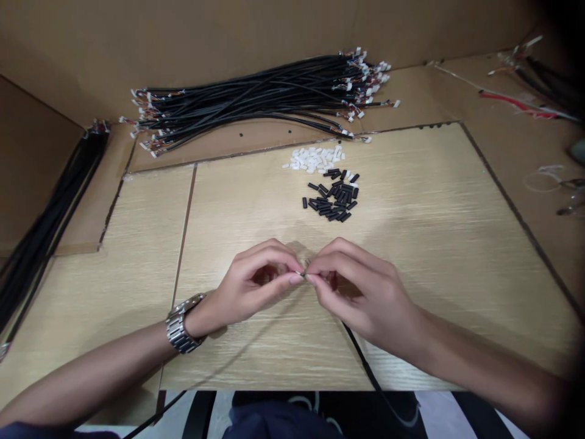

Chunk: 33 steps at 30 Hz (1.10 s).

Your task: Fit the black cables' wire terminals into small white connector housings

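The left hand (258,277) and the right hand (365,286) meet low over the middle of the pale wooden surface (457,244), fingertips just beside each other. A small piece (300,274), partly dark with a pale glint, sits between them. The left grip pinches it between thumb and index finger; the right grip, thumb and index finger pressed together, pinches at its other end. The fingertips cover most of it, so its shape is hard to make out. A black cable (359,350) shows from beneath the right hand and runs down past the near edge; any join between it and the small piece is hidden by that hand. The other fingers of both hands are curled and partly concealed.

A metal watch (183,323) circles the left wrist, its face mostly turned away. Beyond the hands lie a heap of black pieces (340,198) and, just behind, a heap of white pieces (315,160), overlapping too much to count. Farther back a bundle of black cables (256,97) ends in white connectors, too small to read in detail. Another cable bundle (50,213) is cut off at the left edge, and dark blur swallows the far right, where a red strip (516,103) lies.
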### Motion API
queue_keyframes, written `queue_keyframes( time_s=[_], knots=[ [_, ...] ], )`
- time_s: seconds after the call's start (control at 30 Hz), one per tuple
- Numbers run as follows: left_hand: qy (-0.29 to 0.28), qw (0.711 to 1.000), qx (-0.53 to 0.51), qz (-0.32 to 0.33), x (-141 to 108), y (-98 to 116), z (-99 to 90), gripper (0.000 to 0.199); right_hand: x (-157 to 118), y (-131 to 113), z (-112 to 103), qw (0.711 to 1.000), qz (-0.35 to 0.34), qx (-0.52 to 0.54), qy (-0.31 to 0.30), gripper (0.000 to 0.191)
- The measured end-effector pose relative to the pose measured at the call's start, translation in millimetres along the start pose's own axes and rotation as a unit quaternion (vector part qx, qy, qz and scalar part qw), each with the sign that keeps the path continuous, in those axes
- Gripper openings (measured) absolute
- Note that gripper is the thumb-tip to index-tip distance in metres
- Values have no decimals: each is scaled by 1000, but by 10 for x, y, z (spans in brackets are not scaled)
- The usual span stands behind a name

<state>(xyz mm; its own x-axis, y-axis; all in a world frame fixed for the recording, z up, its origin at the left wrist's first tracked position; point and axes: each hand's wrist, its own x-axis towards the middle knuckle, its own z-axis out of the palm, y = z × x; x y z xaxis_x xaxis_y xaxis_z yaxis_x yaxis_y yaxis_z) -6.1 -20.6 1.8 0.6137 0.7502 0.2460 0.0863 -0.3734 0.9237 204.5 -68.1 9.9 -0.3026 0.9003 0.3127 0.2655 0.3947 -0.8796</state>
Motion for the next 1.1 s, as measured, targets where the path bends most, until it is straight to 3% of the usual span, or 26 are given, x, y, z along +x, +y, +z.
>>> queue_keyframes(
  time_s=[0.23, 0.3, 0.37, 0.43, 0.6, 0.7, 0.97, 1.1],
  knots=[
    [4, 998, 28, 56, -19, 42, -6, 17, -9, -47, 31, 1000, 1, 25, 12, 11],
    [-6, 1000, -10, 14, -30, 50, -7, 17, -14, -66, 29, 1000, -27, -8, 10, 12],
    [-30, 994, -73, -72, -34, 68, -22, 13, -16, -80, 20, 998, -48, -49, 8, 11],
    [-68, 975, -132, -165, -21, 94, -53, 14, -15, -85, 8, 995, -55, -82, 4, 11],
    [-154, 898, -244, -332, 51, 150, -129, 50, -11, -78, -14, 981, -111, -159, -13, 12],
    [-173, 846, -311, -398, 91, 165, -131, 47, -9, -79, -16, 969, -148, -195, -25, 12],
    [-186, 759, -428, -453, 106, 115, -109, 25, -11, -81, -30, 969, -148, -189, -61, 14],
    [-163, 748, -471, -439, 54, 84, -74, 20, -9, -105, -77, 961, -176, -200, -71, 17]
  ],
)
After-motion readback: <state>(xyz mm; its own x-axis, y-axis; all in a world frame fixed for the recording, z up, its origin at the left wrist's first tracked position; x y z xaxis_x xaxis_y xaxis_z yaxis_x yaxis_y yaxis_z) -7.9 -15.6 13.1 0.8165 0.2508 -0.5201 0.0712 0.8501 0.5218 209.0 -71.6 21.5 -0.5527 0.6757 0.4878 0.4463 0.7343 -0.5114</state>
